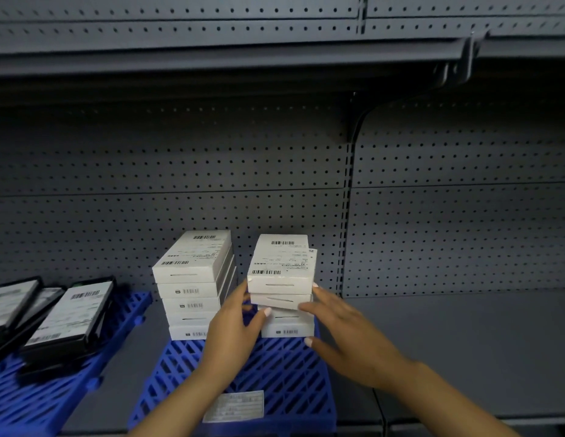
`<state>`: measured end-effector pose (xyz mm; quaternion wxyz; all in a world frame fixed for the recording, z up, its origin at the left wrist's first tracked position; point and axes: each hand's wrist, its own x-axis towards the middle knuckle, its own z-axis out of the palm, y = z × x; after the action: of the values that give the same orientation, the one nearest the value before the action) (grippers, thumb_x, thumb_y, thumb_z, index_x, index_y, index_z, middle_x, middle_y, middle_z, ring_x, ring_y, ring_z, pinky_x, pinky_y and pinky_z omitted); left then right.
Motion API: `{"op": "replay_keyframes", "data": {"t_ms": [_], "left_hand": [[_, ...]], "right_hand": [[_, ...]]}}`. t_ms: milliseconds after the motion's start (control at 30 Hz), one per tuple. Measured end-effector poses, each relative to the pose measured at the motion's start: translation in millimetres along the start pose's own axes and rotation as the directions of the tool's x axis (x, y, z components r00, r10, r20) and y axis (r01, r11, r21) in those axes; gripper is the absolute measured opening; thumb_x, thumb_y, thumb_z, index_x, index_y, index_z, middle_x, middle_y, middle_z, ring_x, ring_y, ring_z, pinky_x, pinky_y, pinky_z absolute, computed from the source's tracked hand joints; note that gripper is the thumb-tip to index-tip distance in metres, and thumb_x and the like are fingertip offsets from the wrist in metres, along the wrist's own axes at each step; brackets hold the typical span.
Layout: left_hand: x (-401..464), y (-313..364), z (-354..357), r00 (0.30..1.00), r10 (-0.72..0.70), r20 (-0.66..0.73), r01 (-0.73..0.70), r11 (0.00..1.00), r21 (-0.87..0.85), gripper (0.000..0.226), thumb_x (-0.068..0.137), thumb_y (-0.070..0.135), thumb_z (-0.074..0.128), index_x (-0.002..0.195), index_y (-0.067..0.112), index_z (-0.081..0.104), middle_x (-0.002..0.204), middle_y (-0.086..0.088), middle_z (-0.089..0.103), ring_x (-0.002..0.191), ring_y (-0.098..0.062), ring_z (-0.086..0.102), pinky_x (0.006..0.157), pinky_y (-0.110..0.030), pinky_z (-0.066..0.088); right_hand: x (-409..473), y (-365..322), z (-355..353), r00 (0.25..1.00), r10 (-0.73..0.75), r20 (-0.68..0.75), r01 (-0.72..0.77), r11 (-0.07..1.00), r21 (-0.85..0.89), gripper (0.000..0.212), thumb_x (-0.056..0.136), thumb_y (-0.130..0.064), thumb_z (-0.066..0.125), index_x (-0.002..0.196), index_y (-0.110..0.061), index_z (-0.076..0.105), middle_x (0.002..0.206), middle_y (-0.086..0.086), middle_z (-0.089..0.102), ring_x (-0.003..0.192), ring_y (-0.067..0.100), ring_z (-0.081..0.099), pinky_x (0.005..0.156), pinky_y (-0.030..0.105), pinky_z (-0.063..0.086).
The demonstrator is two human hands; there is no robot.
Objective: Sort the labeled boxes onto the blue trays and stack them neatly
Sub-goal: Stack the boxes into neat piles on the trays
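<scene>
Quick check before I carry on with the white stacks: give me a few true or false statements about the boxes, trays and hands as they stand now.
1. Two stacks of white boxes stand on the middle blue tray. True.
2. The right stack is squared up neatly. False: its upper boxes sit skewed over the lower ones.
3. Both hands are at the right stack, the left hand on its left side and the right hand on its right. True.
4. The black boxes share the tray with the white ones. False: they lie on a separate blue tray to the left.
5. The left stack is the shorter one. False: it rises about as high.

Grey shelf [464,351] — two blue trays [274,373], perhaps touching it flat.
</scene>
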<state>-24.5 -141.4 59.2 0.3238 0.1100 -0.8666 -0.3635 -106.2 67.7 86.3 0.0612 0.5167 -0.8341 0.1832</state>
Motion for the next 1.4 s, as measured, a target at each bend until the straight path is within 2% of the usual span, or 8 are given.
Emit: {"op": "replay_keyframes", "data": {"t_ms": [200,333,500,800,1000,1167,1267,1400], "left_hand": [[9.2,4.3,0.9,0.998,0.053,-0.016,-0.049,0.984,0.17,0.052,0.087,0.043,0.061,0.135,0.027,0.048,0.115,0.015,0.06,0.101,-0.002,0.054,0.079,-0.017,0.043],[21.1,9.3,2.2,0.998,0.055,-0.007,-0.053,0.985,0.165,0.04,0.089,0.036,0.063,0.127,0.028,0.054,0.107,0.023,0.054,0.095,0.002,0.048,0.072,-0.012,0.036],[26.7,4.4,8.1,1.0,0.021,-0.001,-0.02,0.986,0.167,0.035,0.088,0.038,0.063,0.122,0.03,0.06,0.107,0.013,0.067,0.09,-0.004,0.058,0.074,-0.022,0.049],[32.3,1.6,9.9,1.0,-0.025,-0.008,0.026,0.984,0.176,0.034,0.09,0.035,0.062,0.122,0.026,0.061,0.102,0.011,0.068,0.078,0.0,0.05,0.06,-0.006,0.036],[33.5,-6.2,9.4,0.997,-0.069,0.018,0.067,0.993,0.101,0.038,0.088,0.039,0.063,0.124,0.025,0.06,0.108,0.012,0.067,0.097,-0.006,0.06,0.078,-0.019,0.048],[30.5,-4.2,-3.1,1.0,-0.008,0.026,0.005,0.996,0.084,0.084,0.082,0.063,0.055,0.15,0.03,0.019,0.147,0.018,0.03,0.132,-0.002,0.032,0.107,-0.03,0.037],[31.6,7.8,-13.9,0.987,0.157,0.027,-0.159,0.977,0.141,0.071,0.089,0.047,0.054,0.148,0.038,0.017,0.145,0.023,0.025,0.131,0.006,0.023,0.107,-0.02,0.028],[41.1,10.2,-18.0,0.966,0.257,0.04,-0.259,0.933,0.251,0.046,0.095,0.034,0.053,0.139,0.033,0.043,0.144,0.013,0.039,0.132,-0.006,0.033,0.107,-0.021,0.027]], "right_hand": [[1.6,10.1,-2.2,0.998,0.061,0.028,-0.06,0.997,-0.041,0.063,0.098,-0.045,0.042,0.15,-0.035,0.008,0.157,-0.013,-0.008,0.141,-0.001,-0.007,0.115,0.021,0.003],[6.0,15.0,-3.4,0.995,0.083,0.051,-0.079,0.994,-0.073,0.065,0.098,-0.045,0.041,0.151,-0.035,0.005,0.158,-0.012,-0.008,0.142,0.001,-0.008,0.115,0.022,0.001],[12.9,19.9,-4.1,0.992,0.122,0.029,-0.121,0.992,-0.042,0.063,0.097,-0.044,0.045,0.15,-0.031,0.014,0.159,-0.011,0.0,0.144,0.004,-0.001,0.119,0.028,0.008],[23.5,22.4,-0.6,0.994,0.108,0.013,-0.108,0.994,0.001,0.061,0.096,-0.041,0.047,0.149,-0.03,0.019,0.158,-0.012,0.002,0.144,0.004,0.004,0.118,0.028,0.01],[22.8,23.5,-1.3,0.995,0.098,0.018,-0.098,0.995,-0.012,0.059,0.096,-0.043,0.046,0.148,-0.031,0.021,0.158,-0.011,0.0,0.144,0.004,0.001,0.119,0.03,0.011],[14.4,21.2,-12.9,0.993,0.079,-0.093,-0.083,0.995,-0.046,0.061,0.096,-0.047,0.044,0.148,-0.037,0.016,0.155,-0.019,-0.008,0.14,-0.004,-0.003,0.113,0.021,0.006],[16.5,19.1,-22.5,0.995,0.05,-0.082,-0.058,0.994,-0.096,0.065,0.097,-0.046,0.042,0.15,-0.037,0.006,0.153,-0.021,-0.013,0.14,-0.004,-0.007,0.112,0.019,0.001],[25.7,17.3,-25.2,0.999,0.03,-0.044,-0.036,0.987,-0.157,0.067,0.098,-0.046,0.039,0.151,-0.034,0.0,0.154,-0.017,-0.015,0.142,0.0,-0.01,0.115,0.023,0.0]]}}
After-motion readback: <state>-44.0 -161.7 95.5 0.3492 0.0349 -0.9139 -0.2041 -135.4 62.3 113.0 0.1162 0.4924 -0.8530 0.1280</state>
